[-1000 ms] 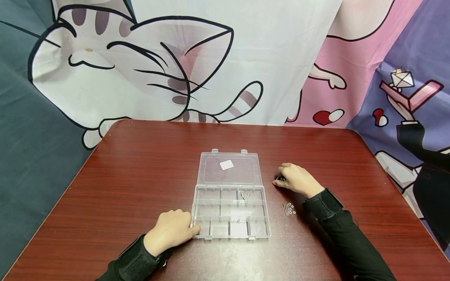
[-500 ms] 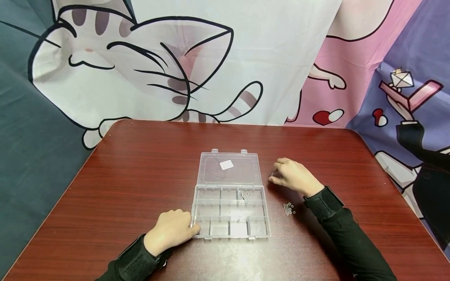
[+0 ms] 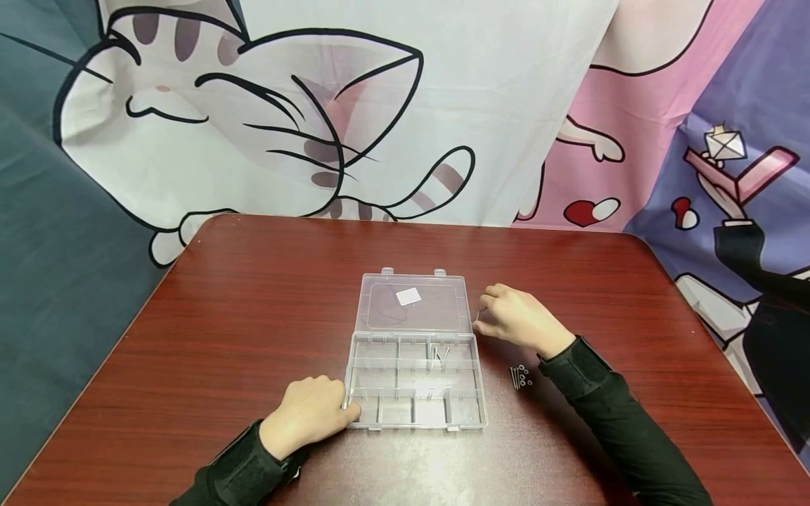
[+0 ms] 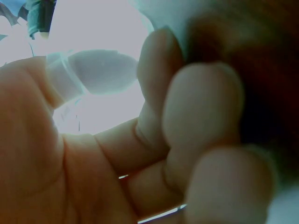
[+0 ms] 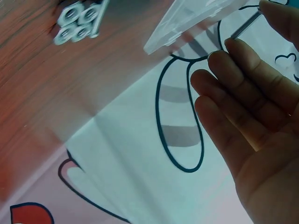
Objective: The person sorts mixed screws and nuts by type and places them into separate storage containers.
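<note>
A clear plastic compartment box (image 3: 414,428) lies with its lid (image 3: 380,313) folded back, away from me. My left hand (image 3: 311,413) holds the box's front left corner, thumb over the rim. Close up in the left wrist view, its fingers (image 4: 205,107) are bent beside the translucent plastic. To the right of the box, my right hand (image 3: 522,318) is raised near the lid's hinge side. It pinches a thin metal screw (image 5: 246,24) between thumb and index finger; its head is hidden. A few screws (image 3: 439,355) sit in a back right compartment.
Several loose screws (image 3: 515,379) and nuts (image 3: 524,375) lie on the reddish-brown table (image 3: 253,302), right of the box. A white label (image 3: 408,296) shows on the lid. Behind the table hangs a printed cloth (image 3: 493,91).
My right hand has moved left toward the box, away from the spot where it reached down to dark small parts, and now carries a screw. My left hand stays put.
</note>
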The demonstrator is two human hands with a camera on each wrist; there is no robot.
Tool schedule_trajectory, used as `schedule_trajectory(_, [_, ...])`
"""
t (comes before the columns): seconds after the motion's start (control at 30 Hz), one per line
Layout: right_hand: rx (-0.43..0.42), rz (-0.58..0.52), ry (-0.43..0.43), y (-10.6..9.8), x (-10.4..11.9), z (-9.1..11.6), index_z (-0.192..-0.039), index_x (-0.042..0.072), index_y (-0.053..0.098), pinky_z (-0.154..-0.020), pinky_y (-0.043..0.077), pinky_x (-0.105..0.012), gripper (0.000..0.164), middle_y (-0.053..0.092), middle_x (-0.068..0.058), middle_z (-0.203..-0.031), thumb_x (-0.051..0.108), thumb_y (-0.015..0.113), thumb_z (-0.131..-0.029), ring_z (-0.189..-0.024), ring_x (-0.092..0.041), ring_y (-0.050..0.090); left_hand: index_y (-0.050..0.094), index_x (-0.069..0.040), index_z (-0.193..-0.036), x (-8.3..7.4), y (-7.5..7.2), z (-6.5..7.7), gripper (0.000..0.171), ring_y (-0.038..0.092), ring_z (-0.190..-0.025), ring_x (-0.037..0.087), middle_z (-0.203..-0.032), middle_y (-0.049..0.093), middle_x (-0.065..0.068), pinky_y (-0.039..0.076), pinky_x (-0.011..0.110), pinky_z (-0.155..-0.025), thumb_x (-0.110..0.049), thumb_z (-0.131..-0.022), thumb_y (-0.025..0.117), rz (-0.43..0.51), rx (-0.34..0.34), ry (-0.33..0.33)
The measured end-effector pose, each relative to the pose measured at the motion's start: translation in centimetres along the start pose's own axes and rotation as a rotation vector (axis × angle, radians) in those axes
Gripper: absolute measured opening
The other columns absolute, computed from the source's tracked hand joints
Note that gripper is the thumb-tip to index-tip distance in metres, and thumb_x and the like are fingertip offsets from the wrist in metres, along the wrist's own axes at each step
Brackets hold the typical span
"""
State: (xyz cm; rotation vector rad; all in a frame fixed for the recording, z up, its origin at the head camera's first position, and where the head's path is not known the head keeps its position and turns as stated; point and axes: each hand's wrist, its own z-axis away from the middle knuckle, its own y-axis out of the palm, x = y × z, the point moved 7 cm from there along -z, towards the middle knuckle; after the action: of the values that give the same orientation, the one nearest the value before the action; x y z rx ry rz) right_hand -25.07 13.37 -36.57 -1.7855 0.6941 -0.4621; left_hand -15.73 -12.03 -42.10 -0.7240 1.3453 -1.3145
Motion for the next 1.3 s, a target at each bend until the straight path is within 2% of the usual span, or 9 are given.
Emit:
schedule_trajectory(0.13, [-0.008, 0.019, -0.035, 0.0, 0.8, -0.3, -0.069, 0.008, 0.054, -0.054, 0.043, -0.031, 0.025, 0.043, -0.001, -0.070, 0.027, 0.070, -0.072, -0.061, -0.015, 0.046, 0.040, -0.016, -0.048, 0.0, 0.0, 0.0, 0.034, 0.043, -0.047, 0.016, -0.051, 0.042, -0.001, 0.036, 0.040, -0.043, -0.032, -0.074, 0.054, -0.001, 0.002, -0.001])
schedule_trajectory(0.33, [-0.011, 0.014, -0.073, 0.2, 1.9, -0.6, -0.075, 0.008, 0.061, -0.057, 0.045, -0.030, 0.023, 0.048, 0.000, -0.074, 0.028, 0.071, -0.071, -0.066, -0.015, 0.050, 0.040, -0.017, -0.048, 0.0, 0.0, 0.0, 0.034, 0.044, -0.047, 0.016, -0.051, 0.042, -0.001, 0.037, 0.040, -0.043, -0.032, -0.074, 0.055, 0.000, 0.003, 0.002])
schedule_trajectory(0.63, [0.028, 0.004, -0.117, 0.6, 3.3, -1.1, -0.077, 0.008, 0.063, -0.059, 0.046, -0.029, 0.024, 0.052, 0.000, -0.076, 0.030, 0.071, -0.072, -0.069, -0.014, 0.052, 0.037, -0.017, -0.047, -0.1, -0.1, 0.1, 0.036, 0.042, -0.046, 0.015, -0.049, 0.041, -0.002, 0.035, 0.038, -0.042, -0.032, -0.075, 0.055, 0.012, 0.002, 0.003])
schedule_trajectory(1.0, [0.029, -0.029, -0.190, 0.7, 4.6, -1.0, -0.078, 0.009, 0.062, -0.059, 0.046, -0.028, 0.024, 0.051, 0.003, -0.076, 0.031, 0.071, -0.073, -0.067, -0.011, 0.051, 0.038, -0.017, -0.048, -0.2, -0.2, 0.1, 0.035, 0.042, -0.046, 0.015, -0.050, 0.041, -0.002, 0.036, 0.039, -0.042, -0.031, -0.074, 0.055, 0.007, -0.004, 0.007])
schedule_trajectory(1.3, [0.042, -0.010, -0.217, 0.8, 5.1, -1.1, -0.077, 0.009, 0.062, -0.059, 0.045, -0.026, 0.026, 0.048, 0.004, -0.074, 0.033, 0.071, -0.073, -0.066, -0.010, 0.049, 0.040, -0.016, -0.048, -0.2, -0.2, 0.1, 0.035, 0.043, -0.047, 0.015, -0.051, 0.042, -0.001, 0.036, 0.039, -0.043, -0.032, -0.076, 0.055, 0.000, 0.012, 0.007])
